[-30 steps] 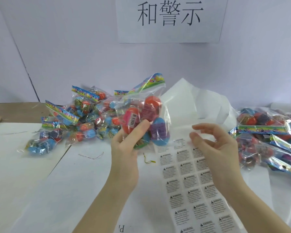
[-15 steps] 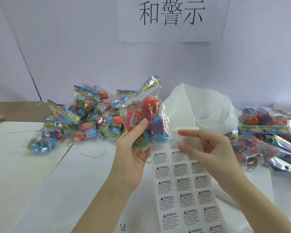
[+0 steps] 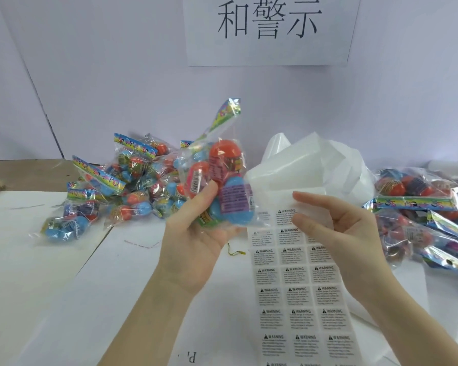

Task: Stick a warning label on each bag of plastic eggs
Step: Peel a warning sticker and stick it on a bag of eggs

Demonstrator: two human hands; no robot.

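My left hand (image 3: 196,247) grips a clear bag of plastic eggs (image 3: 222,186) upright above the table, thumb across its front; orange, pink and blue eggs show inside. Just right of it, my right hand (image 3: 341,233) holds the top right part of a sheet of warning labels (image 3: 296,299), thumb and forefinger either side of the sheet's top rows. The sheet runs down to the lower edge of the view with several rows of labels. Its stripped white backing (image 3: 302,170) curls up behind the hand.
A pile of egg bags (image 3: 111,196) lies at the back left of the white-papered table (image 3: 64,299). More egg bags (image 3: 421,215) lie at the right. A paper sign (image 3: 270,27) hangs on the wall behind.
My left hand has tilted the bag more upright and nearer the sheet. My right hand has moved left onto the sheet's top rows, and the backing has curled up higher.
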